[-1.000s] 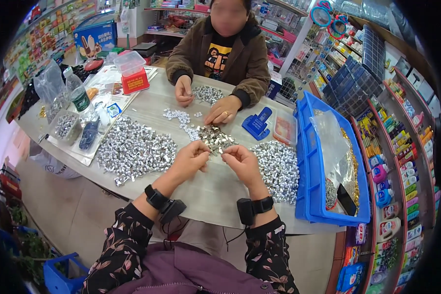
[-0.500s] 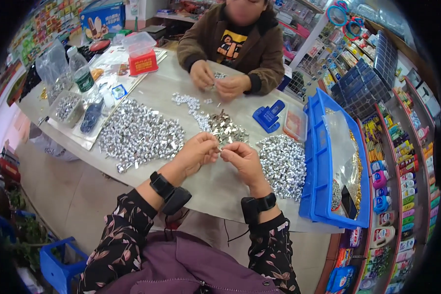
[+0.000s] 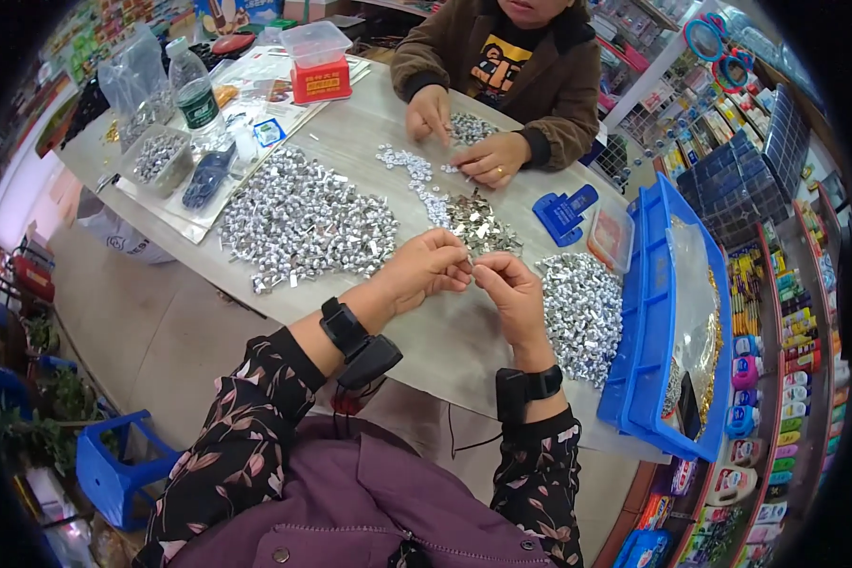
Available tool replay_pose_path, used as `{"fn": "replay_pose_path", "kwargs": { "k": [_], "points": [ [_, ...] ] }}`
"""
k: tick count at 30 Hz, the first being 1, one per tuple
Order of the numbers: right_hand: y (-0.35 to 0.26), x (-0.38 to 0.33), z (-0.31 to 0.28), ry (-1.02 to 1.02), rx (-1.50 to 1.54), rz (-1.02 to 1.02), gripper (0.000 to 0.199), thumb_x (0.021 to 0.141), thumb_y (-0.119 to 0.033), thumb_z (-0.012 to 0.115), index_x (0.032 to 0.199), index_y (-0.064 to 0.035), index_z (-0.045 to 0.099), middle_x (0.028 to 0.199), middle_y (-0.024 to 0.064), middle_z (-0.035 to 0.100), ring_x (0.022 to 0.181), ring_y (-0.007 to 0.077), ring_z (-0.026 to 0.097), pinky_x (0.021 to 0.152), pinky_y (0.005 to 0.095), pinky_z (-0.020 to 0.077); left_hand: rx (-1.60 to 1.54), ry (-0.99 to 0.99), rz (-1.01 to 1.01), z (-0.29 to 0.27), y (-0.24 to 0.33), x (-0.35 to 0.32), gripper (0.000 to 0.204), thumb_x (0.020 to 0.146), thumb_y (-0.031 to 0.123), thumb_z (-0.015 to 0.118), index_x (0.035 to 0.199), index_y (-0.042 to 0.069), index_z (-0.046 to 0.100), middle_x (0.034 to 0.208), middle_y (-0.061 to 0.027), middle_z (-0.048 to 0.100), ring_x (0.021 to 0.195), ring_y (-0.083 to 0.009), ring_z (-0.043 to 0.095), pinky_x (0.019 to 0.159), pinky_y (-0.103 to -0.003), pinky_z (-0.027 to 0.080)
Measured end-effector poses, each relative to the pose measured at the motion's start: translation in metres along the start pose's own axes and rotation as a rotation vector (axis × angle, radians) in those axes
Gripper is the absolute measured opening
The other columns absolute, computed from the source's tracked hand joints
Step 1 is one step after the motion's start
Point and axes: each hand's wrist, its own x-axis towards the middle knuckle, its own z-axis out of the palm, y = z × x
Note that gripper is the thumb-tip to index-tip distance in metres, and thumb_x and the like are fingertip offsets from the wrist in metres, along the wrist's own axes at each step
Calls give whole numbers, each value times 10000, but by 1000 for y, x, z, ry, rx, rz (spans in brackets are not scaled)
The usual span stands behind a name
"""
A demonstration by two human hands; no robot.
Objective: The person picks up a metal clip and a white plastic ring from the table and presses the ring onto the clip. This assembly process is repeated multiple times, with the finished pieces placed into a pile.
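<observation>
My left hand (image 3: pixel 430 271) and my right hand (image 3: pixel 512 293) meet over the table with their fingertips pinched together. Whatever small piece sits between them is too small to make out. Just beyond my fingers lies a heap of flat shiny metal pieces (image 3: pixel 484 227), with small white round pieces (image 3: pixel 417 171) trailing off behind it. A wide pile of small silver metal parts (image 3: pixel 303 225) spreads to the left of my left hand. Another silver pile (image 3: pixel 582 317) lies right of my right hand.
Across the table (image 3: pixel 426 355), a co-worker's hands (image 3: pixel 492 158) rest near a small silver pile. A blue tray (image 3: pixel 639 312) borders the right side, near a blue plastic piece (image 3: pixel 565 214). A bottle (image 3: pixel 195 87), a clear tub (image 3: pixel 157 161) and a red box (image 3: pixel 321 81) stand left.
The whole view has shifted, so the table sits further right in it. The co-worker's hands have moved apart and lowered toward the table. My hands stay pinched together.
</observation>
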Motion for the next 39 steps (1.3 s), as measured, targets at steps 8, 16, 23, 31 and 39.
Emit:
{"fn": "replay_pose_path", "kwargs": {
  "k": [8,16,23,31,39],
  "points": [
    [0,-1,14,88,-292,-209,66,817,-47,635,863,-9,608,873,30,612,776,72,566,675,185,456,127,69,174,2,-6,2,116,875,132,558,906,34,507,804,-62,585,695,-130,607,602,-234,519],
    [9,0,11,89,-231,-253,71,821,-34,626,880,-5,598,886,28,596,762,74,551,688,194,445,99,39,149,0,-6,3,104,875,108,544,915,22,502,811,-54,586,706,-118,605,605,-234,516],
    [1,0,11,20,-67,-18,77,834,-36,613,906,-13,597,880,16,604,761,71,549,701,191,440,378,14,312,0,-12,2,107,882,95,529,947,13,505,808,-62,594,695,-111,603,601,-236,517],
    [5,-1,3,43,-93,-28,105,830,-27,618,929,3,594,867,38,637,767,75,589,679,176,452,48,3,-31,4,3,-2,128,884,129,553,958,30,518,812,-69,607,687,-126,617,605,-232,526],
    [5,0,7,39,-14,-50,81,833,-26,615,910,0,609,869,34,638,775,73,585,689,182,453,-127,-6,-89,-10,-5,6,157,873,135,579,966,21,527,817,-75,614,692,-130,618,614,-233,525]
  ]
}}
